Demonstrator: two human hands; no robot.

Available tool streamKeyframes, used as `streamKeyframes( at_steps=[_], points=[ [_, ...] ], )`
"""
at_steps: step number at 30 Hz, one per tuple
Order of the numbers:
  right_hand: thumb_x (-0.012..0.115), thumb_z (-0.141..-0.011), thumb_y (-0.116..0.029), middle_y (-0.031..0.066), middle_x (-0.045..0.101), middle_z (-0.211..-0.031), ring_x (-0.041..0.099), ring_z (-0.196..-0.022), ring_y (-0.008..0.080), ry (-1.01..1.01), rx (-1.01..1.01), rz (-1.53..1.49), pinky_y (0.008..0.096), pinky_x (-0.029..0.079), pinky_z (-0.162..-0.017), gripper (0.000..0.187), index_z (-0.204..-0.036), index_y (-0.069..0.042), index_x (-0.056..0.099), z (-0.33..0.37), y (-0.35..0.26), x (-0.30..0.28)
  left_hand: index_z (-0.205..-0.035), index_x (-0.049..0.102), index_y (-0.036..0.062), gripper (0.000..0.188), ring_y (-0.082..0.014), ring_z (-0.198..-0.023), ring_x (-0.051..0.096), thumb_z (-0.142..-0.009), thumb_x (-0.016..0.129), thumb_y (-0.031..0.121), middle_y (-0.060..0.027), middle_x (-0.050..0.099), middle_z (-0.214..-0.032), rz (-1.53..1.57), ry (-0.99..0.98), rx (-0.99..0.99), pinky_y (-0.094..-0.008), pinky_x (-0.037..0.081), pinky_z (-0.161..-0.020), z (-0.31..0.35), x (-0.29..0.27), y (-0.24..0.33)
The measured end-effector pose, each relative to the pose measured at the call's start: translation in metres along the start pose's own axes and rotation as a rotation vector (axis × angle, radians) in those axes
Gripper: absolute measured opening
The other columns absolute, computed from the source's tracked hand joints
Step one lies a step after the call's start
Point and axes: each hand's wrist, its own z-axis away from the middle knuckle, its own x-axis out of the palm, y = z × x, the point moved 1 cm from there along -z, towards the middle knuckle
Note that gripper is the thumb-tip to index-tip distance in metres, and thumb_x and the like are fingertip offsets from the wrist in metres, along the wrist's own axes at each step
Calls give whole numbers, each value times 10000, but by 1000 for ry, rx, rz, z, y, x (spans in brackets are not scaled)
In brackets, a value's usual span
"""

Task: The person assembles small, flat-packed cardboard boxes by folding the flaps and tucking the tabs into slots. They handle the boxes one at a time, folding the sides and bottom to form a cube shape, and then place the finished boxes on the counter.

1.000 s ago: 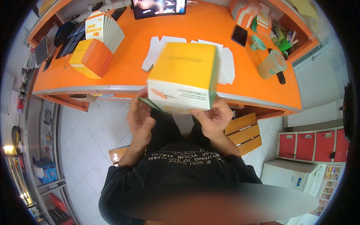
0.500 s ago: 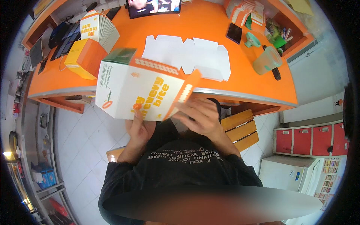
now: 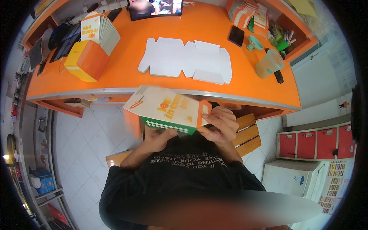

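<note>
A partly folded cardboard food box [image 3: 165,103], white with yellow lettering, is held in front of my chest, just below the table's edge. Its green side with a white diamond pattern faces me, and an orange flap hangs blurred at its left end. My left hand [image 3: 158,140] supports it from below, thumb along the green side and fingers hidden underneath. At the other end, my right hand [image 3: 221,124] pinches the orange end flap. Beyond the box, flat unfolded cardboard blanks [image 3: 165,57] lie white side up on the orange table [image 3: 207,27].
On the table's left stand a yellow and orange carton [image 3: 86,59] and a fanned stack of flattened boxes [image 3: 97,30]. To the right are a phone [image 3: 236,35], a translucent cup [image 3: 269,64] and a green lid [image 3: 254,43]. A screen [image 3: 155,8] stands at the back; a wooden stool [image 3: 245,136] is below.
The box has turned in my hands, bringing its green patterned side toward me. My left hand has shifted right and under it; my right hand has moved slightly right with the end flap.
</note>
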Motion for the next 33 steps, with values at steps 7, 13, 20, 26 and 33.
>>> streamKeyframes(
  at_steps=[7, 13, 20, 26, 33],
  points=[
    [835, -714, -11, 135, 623, -1125, 709, -970, 373, -121, -139, 6, 433, 634, -830, 260, -947, -9, 720, -10, -20, -4, -1235, 598, -11, 381, -149, -1045, 635, -879, 733, -5, -88, 680, -1142, -276, -109, -46, -306, 506, -920, -7, 19, 9],
    [803, -743, 24, 192, 631, -1147, 701, -1008, 408, -61, 8, -245, 437, 632, -837, 226, -948, 50, 713, -8, -22, -4, -1172, 644, 43, 352, -239, -1154, 598, -852, 772, 110, -89, 607, -1245, -851, -247, 85, -408, 475, -974, 4, 13, 1],
    [764, -791, 21, 219, 639, -1131, 702, -1015, 401, -102, 68, -292, 422, 627, -839, 201, -974, 80, 706, -2, -25, 6, -1045, 696, 70, 251, -180, -949, 667, -818, 798, 104, -53, 691, -1022, -1025, 53, -3, -360, 533, -807, 4, 4, -11],
    [785, -769, 7, 217, 626, -1166, 692, -1045, 380, -247, 7, -229, 415, 621, -842, 292, -1047, 63, 714, -13, -19, 13, -1058, 684, 2, 302, -126, -910, 687, -793, 819, 54, -78, 729, -958, -274, 293, 30, -292, 564, -781, -13, 13, -6],
    [821, -750, -35, 217, 610, -1207, 682, -1047, 401, -174, -48, -188, 448, 601, -877, 293, -1027, -6, 732, -5, -18, 28, -1355, 471, -17, 541, -210, -1162, 601, -871, 689, 84, -126, 584, -1296, 18, 118, -38, -385, 496, -988, -14, -14, -1]
  ],
)
